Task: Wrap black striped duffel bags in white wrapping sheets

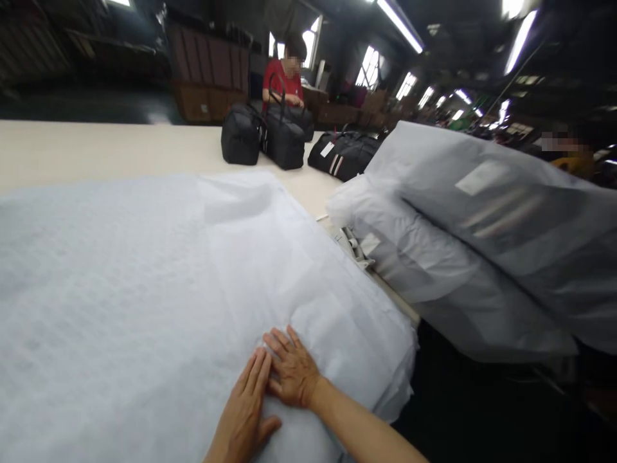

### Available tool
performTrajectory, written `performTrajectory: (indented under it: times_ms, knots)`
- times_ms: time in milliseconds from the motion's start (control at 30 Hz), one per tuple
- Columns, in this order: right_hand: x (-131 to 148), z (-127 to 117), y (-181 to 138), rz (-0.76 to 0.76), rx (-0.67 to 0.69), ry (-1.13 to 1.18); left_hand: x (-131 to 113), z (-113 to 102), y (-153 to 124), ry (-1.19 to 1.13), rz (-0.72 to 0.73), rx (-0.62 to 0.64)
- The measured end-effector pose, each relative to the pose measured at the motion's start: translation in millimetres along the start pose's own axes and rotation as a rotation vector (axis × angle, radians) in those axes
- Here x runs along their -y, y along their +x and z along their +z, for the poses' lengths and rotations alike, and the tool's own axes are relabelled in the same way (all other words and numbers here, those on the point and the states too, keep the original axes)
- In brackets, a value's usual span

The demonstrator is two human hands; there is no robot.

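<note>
A large stack of thin white plastic sheets [159, 276] spreads over the table in front of me. On its near right part rests my left hand [245, 402], fingers stretched out together and thumb apart. Just to the right, my right hand [292, 370] presses palm down on the same plastic, its fingers spread. The two hands touch or nearly touch at the fingers. Neither holds anything. The top sheet is wrinkled around them, and its right edge hangs over the table's side.
Black duffel bags [284, 135] stand on the far side of the cream table [72, 145], before a person in a red top [274, 74]. Another black bag [347, 154] has a white tag. At the right, bags wrapped in translucent plastic [457, 238] are piled up.
</note>
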State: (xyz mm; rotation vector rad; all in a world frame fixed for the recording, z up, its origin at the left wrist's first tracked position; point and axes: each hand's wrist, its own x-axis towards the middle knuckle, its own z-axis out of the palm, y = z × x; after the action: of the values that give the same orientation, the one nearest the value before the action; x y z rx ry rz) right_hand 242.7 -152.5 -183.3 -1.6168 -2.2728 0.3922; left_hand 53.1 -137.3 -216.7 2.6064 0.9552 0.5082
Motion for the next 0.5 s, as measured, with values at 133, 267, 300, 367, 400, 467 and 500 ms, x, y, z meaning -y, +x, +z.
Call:
performTrajectory:
  times_ms: [133,267,300,367,400,467,500]
  knots:
    - [3.0,3.0,2.2,-0.001,-0.026,0.127,15.8,11.4,2.2,0.026,-0.038,-0.038]
    - [-3.1,-14.0,8.4,0.021,-0.184,0.295,25.4,14.7,-1.4,0.058,-0.041,0.016]
    - [-10.9,-27.8,7.7,0.073,-0.278,0.345,26.1,13.3,-1.8,0.066,-0.060,0.054]
    - [-39.0,-68.4,0.6,0.236,-0.485,0.406,23.5,6.1,0.0,0.073,-0.128,0.161]
    - [-59.8,-93.6,-5.4,0.337,-0.575,0.405,20.1,0.5,2.1,0.073,-0.168,0.222]
    - [-111.7,-146.8,-20.0,0.509,-0.694,0.376,10.3,-13.0,8.2,0.073,-0.236,0.336]
    - [-140.2,-171.3,-27.1,0.608,-0.741,0.362,4.7,-19.9,11.7,0.078,-0.262,0.385]
